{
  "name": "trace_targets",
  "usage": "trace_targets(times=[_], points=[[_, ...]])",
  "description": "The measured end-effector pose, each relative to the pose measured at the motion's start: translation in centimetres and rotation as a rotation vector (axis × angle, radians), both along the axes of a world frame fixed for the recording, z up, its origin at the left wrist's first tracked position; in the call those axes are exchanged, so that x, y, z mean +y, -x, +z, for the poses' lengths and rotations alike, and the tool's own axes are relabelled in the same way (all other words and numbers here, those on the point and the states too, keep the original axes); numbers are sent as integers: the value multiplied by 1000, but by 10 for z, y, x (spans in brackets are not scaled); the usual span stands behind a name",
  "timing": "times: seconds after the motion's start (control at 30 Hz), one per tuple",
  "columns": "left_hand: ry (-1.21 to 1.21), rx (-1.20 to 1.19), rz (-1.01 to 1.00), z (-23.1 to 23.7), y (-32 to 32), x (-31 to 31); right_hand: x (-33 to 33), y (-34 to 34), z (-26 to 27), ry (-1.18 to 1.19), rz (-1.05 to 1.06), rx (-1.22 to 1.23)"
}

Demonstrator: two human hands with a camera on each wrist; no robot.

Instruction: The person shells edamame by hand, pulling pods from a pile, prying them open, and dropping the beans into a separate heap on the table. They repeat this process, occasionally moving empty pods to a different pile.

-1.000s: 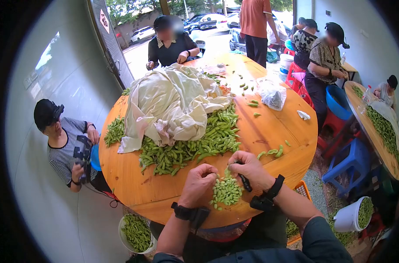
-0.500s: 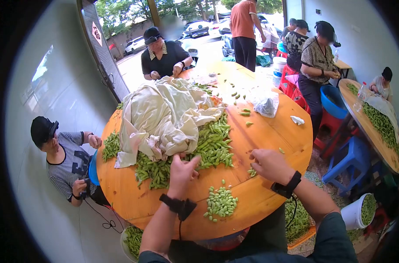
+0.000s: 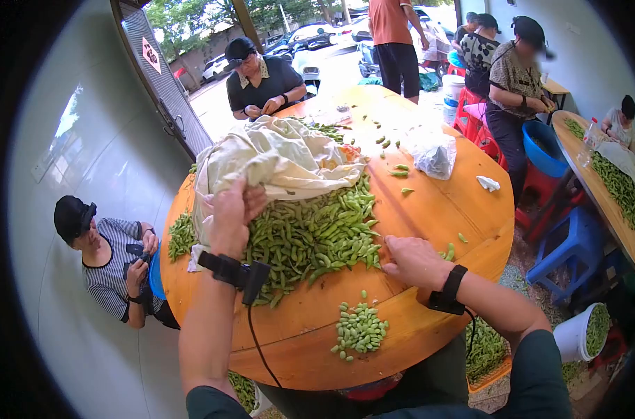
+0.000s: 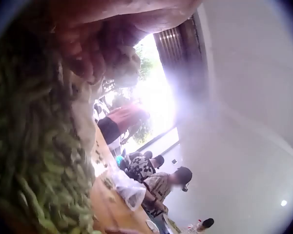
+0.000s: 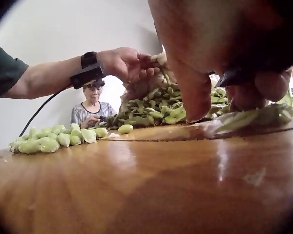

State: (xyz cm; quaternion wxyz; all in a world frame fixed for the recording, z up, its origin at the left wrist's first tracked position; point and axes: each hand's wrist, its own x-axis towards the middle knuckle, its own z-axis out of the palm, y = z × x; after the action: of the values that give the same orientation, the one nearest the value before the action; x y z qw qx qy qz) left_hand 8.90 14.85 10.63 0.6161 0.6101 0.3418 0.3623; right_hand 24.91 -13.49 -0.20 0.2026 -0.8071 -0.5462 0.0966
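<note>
My left hand (image 3: pixel 232 213) grips the edge of a cream cloth (image 3: pixel 289 157) and holds it lifted off the left side of a heap of green soybean pods (image 3: pixel 310 234). In the left wrist view its fingers (image 4: pixel 90 63) are bunched on the cloth above the pods. My right hand (image 3: pixel 416 260) is low over the table at the right edge of the heap. One finger points down, and others curl round a small black tool (image 5: pixel 237 76), mostly hidden by the hand. Pods (image 5: pixel 254 119) lie under those fingers. Shelled beans (image 3: pixel 361 328) form a small pile between my forearms.
The round wooden table (image 3: pixel 464 202) also bears a clear plastic bag (image 3: pixel 432 157), a crumpled tissue (image 3: pixel 488 184) and loose pods. One person sits across, another at the left. A white bucket (image 3: pixel 576 335) and blue stool (image 3: pixel 565 255) stand at the right.
My hands have parted from above the shelled beans. The left reached the cloth and pulled it back and up, baring more pods. The right moved out right, then back to the heap's edge.
</note>
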Motion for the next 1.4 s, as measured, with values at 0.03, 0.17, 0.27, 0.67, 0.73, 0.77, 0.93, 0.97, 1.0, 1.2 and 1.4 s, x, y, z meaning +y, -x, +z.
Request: trace_targets(times=[0.03,0.17,0.27,0.67,0.73,0.77,0.93,0.97,1.0,1.2,1.4], points=[[-23,-35,1,9,2,2,-1,-1,0,-3,5,2],[-74,26,6,21,12,15,-6,-7,5,28,23,11],[-136,53,-31,3,11,26,-2,-2,10,75,9,32],[-951,136,25,8,0,1,44,21,-18,-10,141,20],[-985,397,-76,-38,-1,14,43,23,-16,11,163,6],[-979,489,-185,-53,2,14,42,25,-14,8,160,5],[-1352,813,-64,-77,1,14,40,25,-8,0,167,71],[-1355,817,-65,-75,0,17,40,25,-8,-3,167,75],[-1237,957,-83,-65,-3,17,40,25,-9,-10,168,75],[-1386,921,59,-72,-9,31,38,24,-8,-21,174,72],[-1398,841,70,-76,-9,31,36,24,-12,-44,182,65]])
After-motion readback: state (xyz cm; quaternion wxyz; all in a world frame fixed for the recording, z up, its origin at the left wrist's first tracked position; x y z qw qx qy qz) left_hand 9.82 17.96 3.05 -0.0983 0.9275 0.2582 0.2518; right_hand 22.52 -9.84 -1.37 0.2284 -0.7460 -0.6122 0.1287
